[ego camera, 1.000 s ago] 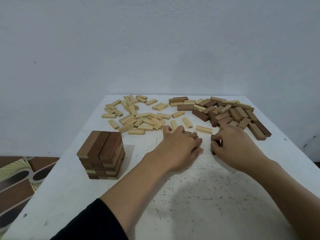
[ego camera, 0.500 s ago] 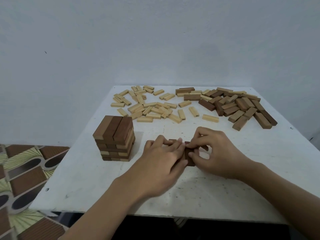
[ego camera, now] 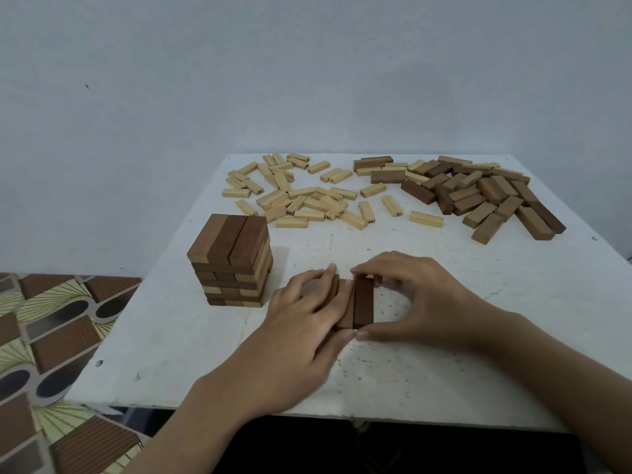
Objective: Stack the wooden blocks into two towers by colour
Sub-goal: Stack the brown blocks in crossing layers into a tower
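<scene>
From the head view, the counter (ego camera: 444,371) is a white slab with a rough, speckled, scuffed top and a chipped near edge, set against a plain pale wall (ego camera: 307,80). To the left lies a floor (ego camera: 51,336) patterned with ribbed brown rectangles, dark ovals and fanned yellow-green shapes. At the far edge, small pale blocks (ego camera: 301,196) of light, smooth wood lie scattered flat at all angles, some with small dark printed marks on their ends. Just right of them, larger brown blocks (ego camera: 478,193) are heaped loosely, ranging from tan to deep reddish brown, with a few pale pieces mixed among them. On the left of the counter stands the tower (ego camera: 232,265), squared and upright. Its top layer is three long brown blocks laid side by side, and the crosswise layers below show both brown and pale ends. Near the middle front, well apart from the heaps and just right of the tower, a row of dark blocks (ego camera: 362,302) lies flat on the counter, long sides touching. The left hand (ego camera: 301,323) drapes over the row's left part and hides it, fingers curved across the top and thumb at the near end. The right hand (ego camera: 420,299) grasps the rightmost block lengthwise, forefinger on the far end and thumb on the near end.
</scene>
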